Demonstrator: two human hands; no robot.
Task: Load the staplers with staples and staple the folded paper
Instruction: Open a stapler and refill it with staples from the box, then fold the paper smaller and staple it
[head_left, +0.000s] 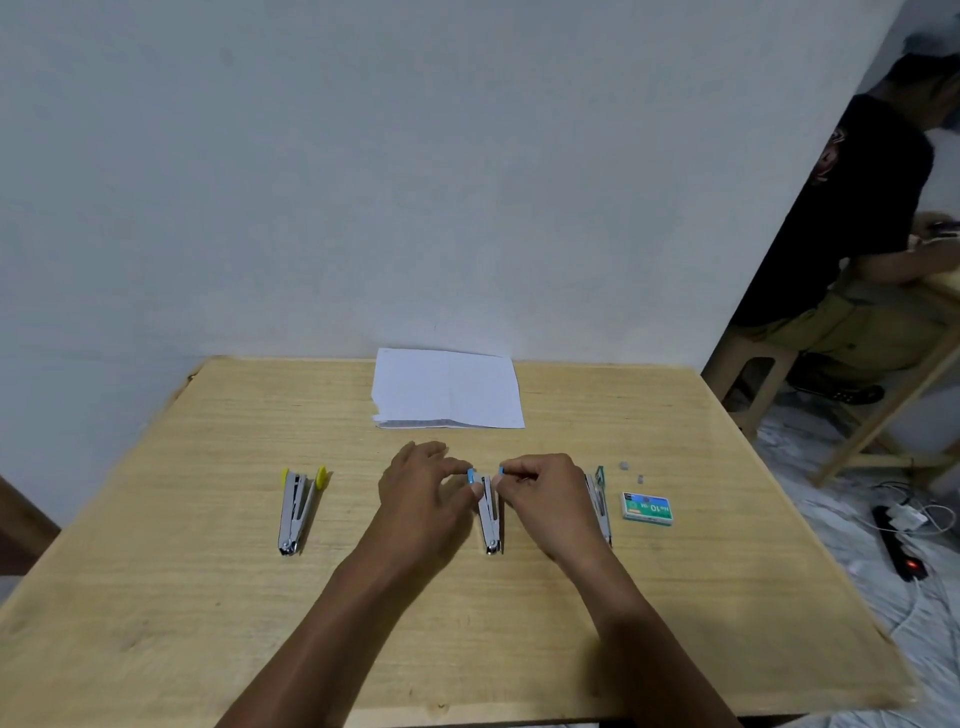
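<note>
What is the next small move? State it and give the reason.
Probably spread the blue stapler fully and slide a staple strip into its channel. The left hand and the right hand each pinch one of its blue-tipped ends, it lies open on the table, and small grey pieces, likely staple strips, lie beside the staple box. Whether it already holds staples cannot be told.
</note>
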